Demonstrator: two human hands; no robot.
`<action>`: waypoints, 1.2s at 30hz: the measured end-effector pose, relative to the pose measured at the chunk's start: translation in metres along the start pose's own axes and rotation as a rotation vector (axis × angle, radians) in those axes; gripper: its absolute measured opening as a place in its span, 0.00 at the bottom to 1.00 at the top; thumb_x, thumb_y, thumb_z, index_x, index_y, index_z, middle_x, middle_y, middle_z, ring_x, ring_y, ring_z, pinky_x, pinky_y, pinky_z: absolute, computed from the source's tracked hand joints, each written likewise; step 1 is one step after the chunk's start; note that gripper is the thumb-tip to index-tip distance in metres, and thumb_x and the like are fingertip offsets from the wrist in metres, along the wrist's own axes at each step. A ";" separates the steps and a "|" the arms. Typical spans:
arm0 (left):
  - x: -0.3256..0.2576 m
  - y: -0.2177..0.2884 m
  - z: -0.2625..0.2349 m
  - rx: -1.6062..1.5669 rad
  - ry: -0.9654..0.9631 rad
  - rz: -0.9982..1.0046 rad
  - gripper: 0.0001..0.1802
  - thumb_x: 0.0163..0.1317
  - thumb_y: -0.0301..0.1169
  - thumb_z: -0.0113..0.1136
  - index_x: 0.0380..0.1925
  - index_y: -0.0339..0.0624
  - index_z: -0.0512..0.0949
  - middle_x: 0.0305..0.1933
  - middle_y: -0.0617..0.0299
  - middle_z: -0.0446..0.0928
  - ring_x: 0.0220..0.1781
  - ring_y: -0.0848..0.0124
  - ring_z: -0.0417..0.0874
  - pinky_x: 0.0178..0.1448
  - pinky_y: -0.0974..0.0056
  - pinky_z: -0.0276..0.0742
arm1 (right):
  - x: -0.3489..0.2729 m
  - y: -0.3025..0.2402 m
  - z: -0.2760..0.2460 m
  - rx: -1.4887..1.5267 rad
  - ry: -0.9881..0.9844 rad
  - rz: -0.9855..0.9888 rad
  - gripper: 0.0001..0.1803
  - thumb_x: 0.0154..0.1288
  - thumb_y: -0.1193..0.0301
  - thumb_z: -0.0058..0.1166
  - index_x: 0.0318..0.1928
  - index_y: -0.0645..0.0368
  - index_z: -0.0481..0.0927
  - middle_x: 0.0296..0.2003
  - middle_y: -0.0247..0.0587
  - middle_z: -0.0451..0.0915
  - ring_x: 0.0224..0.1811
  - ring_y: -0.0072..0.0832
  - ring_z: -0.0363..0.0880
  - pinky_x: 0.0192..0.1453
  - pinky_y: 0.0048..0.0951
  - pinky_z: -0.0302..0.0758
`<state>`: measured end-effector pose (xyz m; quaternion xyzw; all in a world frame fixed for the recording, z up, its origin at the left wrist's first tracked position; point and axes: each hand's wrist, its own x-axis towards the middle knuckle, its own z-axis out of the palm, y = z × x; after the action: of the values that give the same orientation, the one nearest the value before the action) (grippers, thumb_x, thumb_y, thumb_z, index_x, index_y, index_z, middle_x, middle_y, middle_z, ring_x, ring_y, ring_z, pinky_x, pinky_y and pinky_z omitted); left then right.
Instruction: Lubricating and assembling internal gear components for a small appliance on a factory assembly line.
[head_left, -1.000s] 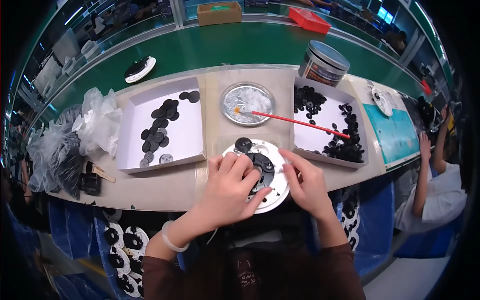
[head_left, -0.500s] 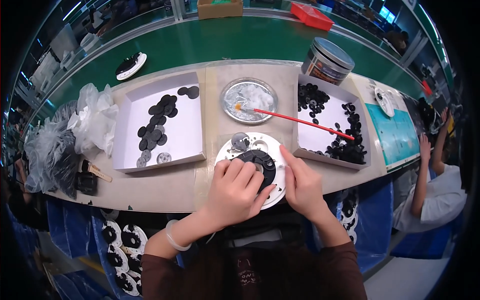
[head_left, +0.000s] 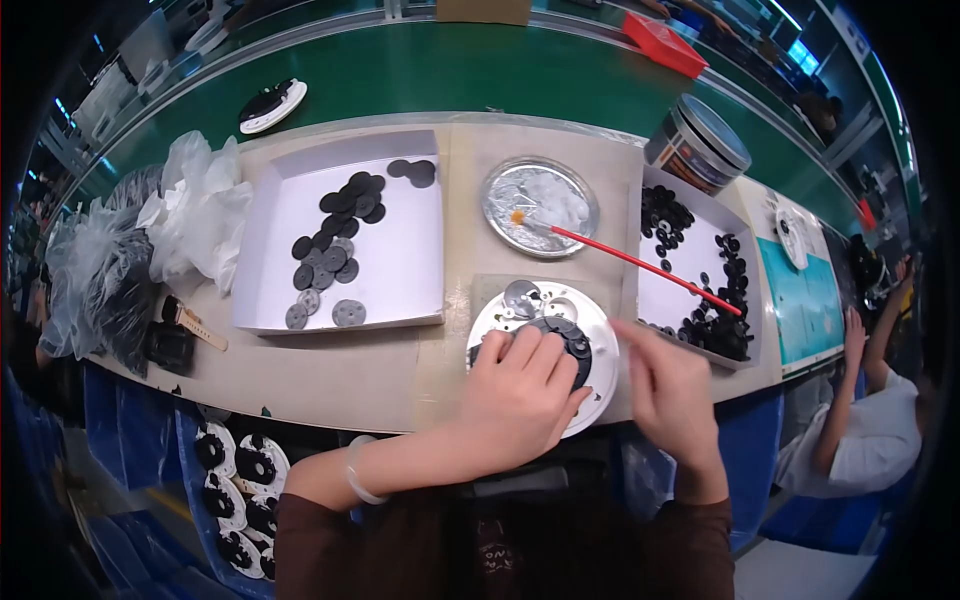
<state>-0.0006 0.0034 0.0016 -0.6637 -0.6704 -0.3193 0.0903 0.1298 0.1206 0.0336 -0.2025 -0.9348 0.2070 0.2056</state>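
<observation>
A white round base [head_left: 603, 375] lies at the front of the table, bearing a black ring-shaped part [head_left: 575, 340] and a grey gear disc [head_left: 521, 298]. My left hand [head_left: 525, 390] is closed over the ring-shaped part, its fingers bent across the top and its thumb low on the near side. The fingers hide much of that part. Just right of the base is my right hand [head_left: 672, 390], index finger stretched toward the rim and thumb apart. Nothing shows in it.
Left stands a white box [head_left: 400, 270] of dark gear discs; right, a box [head_left: 665, 290] of small black gears. Between them, a foil-lined dish [head_left: 540, 200] of white grease holds a red-handled brush [head_left: 650, 268]. A tin [head_left: 698, 143] stands behind. A co-worker's hand [head_left: 855, 335] is far right.
My right hand has moved off the base's right rim, out to the right. The left hand stays on the ring-shaped part. The whole view has shifted, so the table things appear farther right.
</observation>
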 end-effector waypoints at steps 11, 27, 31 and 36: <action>-0.005 0.001 0.001 -0.017 0.100 -0.050 0.16 0.44 0.35 0.59 0.31 0.35 0.74 0.37 0.54 0.70 0.44 0.59 0.69 0.47 0.56 0.63 | 0.144 -0.080 0.082 0.205 -0.474 -0.544 0.09 0.49 0.76 0.52 0.33 0.58 0.80 0.30 0.45 0.78 0.32 0.38 0.76 0.37 0.33 0.73; -0.005 0.002 0.005 -0.042 0.082 -0.057 0.12 0.44 0.36 0.58 0.22 0.40 0.70 0.28 0.59 0.65 0.34 0.65 0.66 0.37 0.64 0.59 | 0.186 -0.077 0.126 0.232 -0.735 -0.468 0.10 0.43 0.69 0.60 0.30 0.58 0.82 0.23 0.41 0.77 0.27 0.33 0.76 0.32 0.30 0.71; -0.002 0.001 0.004 -0.042 0.073 -0.044 0.12 0.44 0.36 0.58 0.22 0.40 0.70 0.27 0.60 0.64 0.34 0.66 0.66 0.37 0.64 0.59 | 0.173 -0.070 0.055 0.385 -0.472 -0.371 0.06 0.49 0.70 0.59 0.29 0.56 0.83 0.24 0.37 0.77 0.23 0.21 0.73 0.26 0.22 0.68; -0.008 -0.004 0.002 0.009 0.048 -0.105 0.14 0.43 0.37 0.62 0.26 0.40 0.73 0.32 0.58 0.67 0.36 0.62 0.66 0.39 0.60 0.59 | 0.120 -0.023 -0.003 0.659 -0.401 -0.019 0.07 0.53 0.75 0.56 0.33 0.66 0.81 0.27 0.38 0.80 0.27 0.16 0.76 0.24 0.14 0.71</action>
<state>-0.0030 -0.0017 -0.0053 -0.6192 -0.7035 -0.3364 0.0921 0.0247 0.1580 0.0833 -0.0723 -0.8415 0.5302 0.0746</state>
